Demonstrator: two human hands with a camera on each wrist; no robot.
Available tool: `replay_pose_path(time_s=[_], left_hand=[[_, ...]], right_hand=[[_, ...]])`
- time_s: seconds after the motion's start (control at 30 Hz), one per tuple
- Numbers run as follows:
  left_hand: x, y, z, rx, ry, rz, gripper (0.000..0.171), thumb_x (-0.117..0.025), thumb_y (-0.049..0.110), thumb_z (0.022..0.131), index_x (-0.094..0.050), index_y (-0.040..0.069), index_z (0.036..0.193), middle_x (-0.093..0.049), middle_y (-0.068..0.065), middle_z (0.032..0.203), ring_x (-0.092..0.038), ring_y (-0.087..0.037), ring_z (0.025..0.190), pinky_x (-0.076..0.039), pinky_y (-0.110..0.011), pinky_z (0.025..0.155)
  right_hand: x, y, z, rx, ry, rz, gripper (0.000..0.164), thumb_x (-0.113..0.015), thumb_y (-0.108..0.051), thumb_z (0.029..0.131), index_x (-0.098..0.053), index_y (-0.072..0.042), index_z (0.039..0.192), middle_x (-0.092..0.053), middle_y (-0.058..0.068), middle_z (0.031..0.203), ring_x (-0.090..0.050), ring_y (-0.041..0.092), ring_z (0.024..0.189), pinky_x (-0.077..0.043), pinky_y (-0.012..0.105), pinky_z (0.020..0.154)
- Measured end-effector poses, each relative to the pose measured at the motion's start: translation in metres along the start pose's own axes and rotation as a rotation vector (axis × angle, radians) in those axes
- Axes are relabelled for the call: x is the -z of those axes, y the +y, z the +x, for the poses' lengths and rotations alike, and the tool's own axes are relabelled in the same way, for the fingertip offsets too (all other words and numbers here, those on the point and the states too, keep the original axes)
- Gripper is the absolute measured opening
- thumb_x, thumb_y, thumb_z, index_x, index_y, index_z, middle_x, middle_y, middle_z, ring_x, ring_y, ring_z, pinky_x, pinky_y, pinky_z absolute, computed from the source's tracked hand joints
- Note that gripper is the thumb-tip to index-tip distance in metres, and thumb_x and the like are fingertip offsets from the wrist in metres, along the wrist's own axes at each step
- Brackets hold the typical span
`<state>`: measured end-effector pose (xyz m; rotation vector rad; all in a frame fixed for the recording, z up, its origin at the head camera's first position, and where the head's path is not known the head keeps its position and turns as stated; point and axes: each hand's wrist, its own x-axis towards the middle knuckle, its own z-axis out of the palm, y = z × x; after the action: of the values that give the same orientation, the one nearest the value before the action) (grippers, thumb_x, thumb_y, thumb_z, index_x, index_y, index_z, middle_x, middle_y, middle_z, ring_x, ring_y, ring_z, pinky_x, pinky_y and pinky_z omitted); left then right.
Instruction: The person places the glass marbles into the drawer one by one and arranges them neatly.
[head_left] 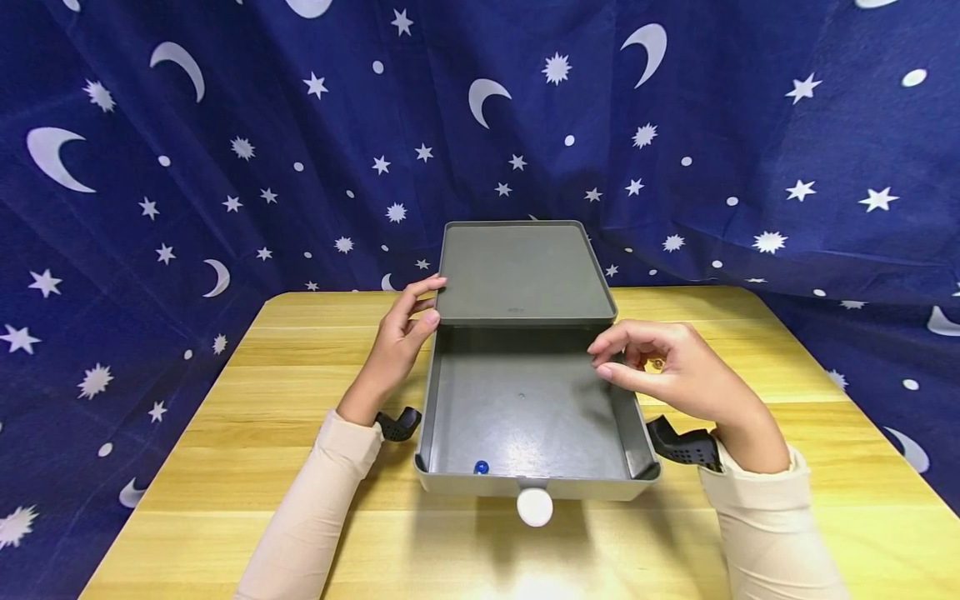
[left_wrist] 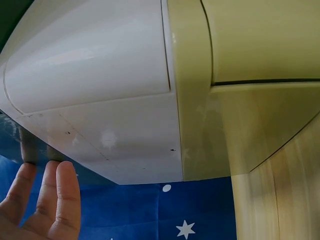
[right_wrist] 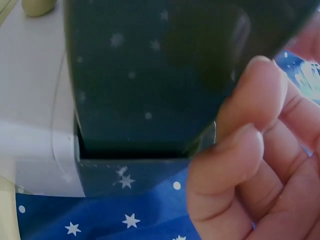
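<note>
Drawer pulled well out of grey case, blue marble inside by its front wall; left hand fingers straight against case's side, right hand fingers loosely curled over drawer's right wall, grasping nothing visible.

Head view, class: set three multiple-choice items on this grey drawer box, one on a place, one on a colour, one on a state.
1. Where does the blue marble lie?
A. in the drawer's near-left corner
B. on the cabinet top
C. on the table

2. What colour is the drawer's knob?
A. red
B. white
C. black

3. How is the drawer?
A. shut
B. lifted out
C. pulled open

Answers: 1 A, it sits just inside the front wall; 2 B, the round knob is white; 3 C, the tray projects from under the cabinet, held by the left hand.
</note>
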<state>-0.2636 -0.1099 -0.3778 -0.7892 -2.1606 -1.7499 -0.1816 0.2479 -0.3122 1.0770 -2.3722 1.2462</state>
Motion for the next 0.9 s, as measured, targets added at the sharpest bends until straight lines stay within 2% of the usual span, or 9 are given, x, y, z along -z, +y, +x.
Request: replay_pose_path(time_s=[0.13, 0.27, 0.47, 0.67, 0.9], left_hand=[[0.0, 0.0, 0.0, -0.002, 0.001, 0.001, 0.053, -0.053, 0.021, 0.104, -0.053, 0.004, 0.154, -0.045, -0.014, 0.168, -0.054, -0.04, 0.141, -0.049, -0.045, 0.102], [0.0, -0.001, 0.001, -0.004, 0.002, 0.002, 0.053, -0.053, 0.023, 0.104, -0.053, 0.004, 0.154, -0.045, -0.014, 0.168, -0.053, -0.041, 0.141, -0.049, -0.045, 0.102], [-0.001, -0.001, 0.001, 0.001, 0.002, 0.0, 0.053, -0.053, 0.024, 0.105, -0.053, 0.005, 0.154, -0.045, -0.013, 0.167, -0.053, -0.04, 0.141, -0.049, -0.046, 0.102], [0.0, -0.001, 0.0, 0.001, 0.002, 0.001, 0.053, -0.054, 0.022, 0.104, -0.053, 0.004, 0.154, -0.045, -0.014, 0.167, -0.053, -0.04, 0.141, -0.049, -0.045, 0.103], [-0.001, -0.001, 0.0, 0.003, 0.002, 0.003, 0.053, -0.053, 0.024, 0.105, -0.053, 0.005, 0.154, -0.045, -0.013, 0.167, -0.054, -0.039, 0.141, -0.05, -0.047, 0.102]], right_hand=[[0.007, -0.002, -0.003, -0.034, 0.0, 0.03, 0.024, -0.078, 0.012, 0.088, -0.078, -0.004, 0.106, -0.076, -0.006, 0.098, -0.062, 0.01, 0.068, -0.049, 0.024, 0.062], [0.014, 0.0, -0.004, -0.036, 0.012, 0.055, 0.025, -0.075, 0.016, 0.088, -0.077, -0.002, 0.106, -0.077, -0.005, 0.099, -0.063, 0.01, 0.069, -0.049, 0.024, 0.064], [0.019, 0.009, -0.007, -0.009, 0.053, 0.182, 0.03, -0.07, 0.025, 0.086, -0.076, 0.004, 0.106, -0.079, 0.0, 0.099, -0.067, 0.009, 0.071, -0.052, 0.019, 0.068], [0.024, 0.018, -0.01, -0.014, 0.094, 0.278, 0.034, -0.07, 0.024, 0.087, -0.079, -0.002, 0.107, -0.08, 0.0, 0.096, -0.071, 0.007, 0.074, -0.053, 0.017, 0.068], [0.032, 0.032, -0.012, -0.075, 0.098, 0.357, 0.036, -0.064, 0.027, 0.089, -0.077, -0.002, 0.106, -0.08, 0.001, 0.09, -0.072, 0.009, 0.069, -0.057, 0.02, 0.065]])
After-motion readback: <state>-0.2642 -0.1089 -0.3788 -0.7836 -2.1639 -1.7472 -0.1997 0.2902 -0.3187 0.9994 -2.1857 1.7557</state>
